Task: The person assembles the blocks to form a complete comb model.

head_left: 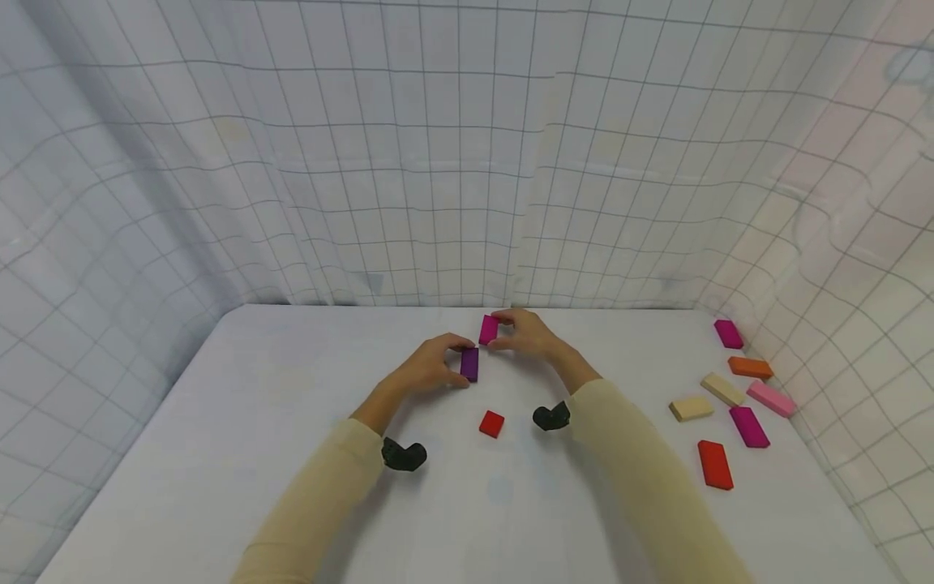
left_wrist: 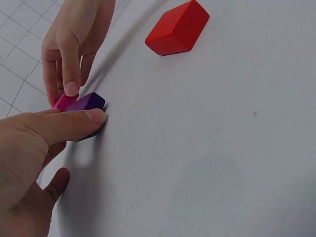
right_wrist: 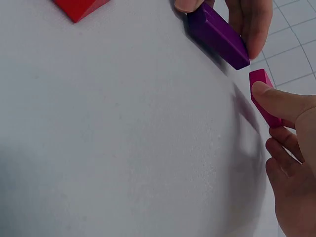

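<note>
A purple block (head_left: pixel 470 365) is pinched by its ends between thumb and fingers of the left hand (head_left: pixel 426 367). Just beyond it, slightly to the right, the right hand (head_left: pixel 531 334) pinches a magenta block (head_left: pixel 489 330) the same way. In the right wrist view the purple block (right_wrist: pixel 218 37) and the magenta block (right_wrist: pixel 265 98) lie close, with a narrow gap between their near ends. The left wrist view has the purple block (left_wrist: pixel 88 102) partly behind the left thumb. A small red block (head_left: pixel 492 423) lies on the white table nearer the person.
At the table's right side lie several loose blocks: a magenta one (head_left: pixel 728 333), an orange one (head_left: pixel 750 367), a pink one (head_left: pixel 771 398), cream ones (head_left: pixel 691 408) and a red one (head_left: pixel 715 465). White gridded curtains (head_left: pixel 467 162) surround the table (head_left: pixel 241 405) at the back and sides.
</note>
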Tool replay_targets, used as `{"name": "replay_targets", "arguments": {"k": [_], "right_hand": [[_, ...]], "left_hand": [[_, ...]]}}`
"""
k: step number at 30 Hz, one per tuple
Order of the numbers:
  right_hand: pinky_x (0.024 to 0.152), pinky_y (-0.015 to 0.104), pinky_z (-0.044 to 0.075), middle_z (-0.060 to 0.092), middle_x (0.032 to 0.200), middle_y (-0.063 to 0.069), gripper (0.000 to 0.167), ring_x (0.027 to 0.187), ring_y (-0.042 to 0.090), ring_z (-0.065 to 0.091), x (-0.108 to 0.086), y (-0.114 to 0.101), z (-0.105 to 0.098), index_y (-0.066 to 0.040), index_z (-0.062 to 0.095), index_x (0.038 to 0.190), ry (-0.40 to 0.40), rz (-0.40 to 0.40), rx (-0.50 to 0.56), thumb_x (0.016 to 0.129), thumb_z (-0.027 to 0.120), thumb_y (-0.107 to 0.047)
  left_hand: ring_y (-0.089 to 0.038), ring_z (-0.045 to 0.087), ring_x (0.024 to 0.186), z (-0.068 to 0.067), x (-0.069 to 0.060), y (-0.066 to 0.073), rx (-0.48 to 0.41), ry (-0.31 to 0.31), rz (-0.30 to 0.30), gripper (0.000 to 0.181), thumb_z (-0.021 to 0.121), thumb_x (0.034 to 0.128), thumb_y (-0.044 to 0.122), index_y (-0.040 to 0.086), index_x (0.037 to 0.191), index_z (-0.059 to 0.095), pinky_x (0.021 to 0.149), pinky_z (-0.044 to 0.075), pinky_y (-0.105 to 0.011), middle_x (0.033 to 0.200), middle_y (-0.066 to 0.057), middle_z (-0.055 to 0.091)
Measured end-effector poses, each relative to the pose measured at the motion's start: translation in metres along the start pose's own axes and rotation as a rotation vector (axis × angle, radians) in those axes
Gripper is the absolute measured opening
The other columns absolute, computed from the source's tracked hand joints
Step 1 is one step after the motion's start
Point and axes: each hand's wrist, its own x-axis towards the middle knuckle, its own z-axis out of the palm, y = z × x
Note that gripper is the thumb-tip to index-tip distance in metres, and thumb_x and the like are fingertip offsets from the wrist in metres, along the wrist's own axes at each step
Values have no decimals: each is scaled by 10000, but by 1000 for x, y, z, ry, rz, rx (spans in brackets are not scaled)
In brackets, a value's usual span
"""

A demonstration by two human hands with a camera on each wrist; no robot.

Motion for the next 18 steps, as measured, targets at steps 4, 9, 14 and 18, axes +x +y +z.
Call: {"name": "replay_targets", "arguments": {"k": [4, 9, 14, 18], "right_hand": [[1137, 452, 394, 559, 1448, 174, 692, 1350, 326, 503, 6, -1, 7, 1, 528, 1488, 3, -3, -17, 905, 821, -229], [1195, 460, 301, 477, 1548, 152, 685, 1449, 314, 399, 8, 0, 13, -49, 501, 1528, -29, 20, -19, 939, 779, -258], [1217, 480, 246, 470, 1558, 128, 556, 1477, 305, 356, 8, 5, 14, -82, 518, 1524, -6, 37, 20, 1016, 648, -268], [1203, 479, 276, 502, 1517, 145, 506, 1450, 316, 388, 12, 7, 18, -62, 546, 1496, 8, -6, 5, 1037, 624, -261]], "left_hand": [[-294, 506, 1326, 1, -1, 0, 6, 12, -8, 644, 868, 851, 113, 60, 1429, 589, 1152, 374, -479, 1400, -115, 589], [-312, 513, 1327, 0, -3, -5, 18, 45, -15, 686, 872, 848, 136, 36, 1452, 563, 1132, 400, -476, 1408, -148, 584], [-300, 531, 1314, -4, -7, -14, 22, 77, -2, 676, 881, 843, 179, 47, 1438, 589, 1104, 435, -464, 1393, -134, 602], [-305, 575, 1233, -4, -9, -18, 22, 95, 54, 574, 868, 853, 162, 43, 1372, 654, 1068, 457, -475, 1321, -116, 647]]}}
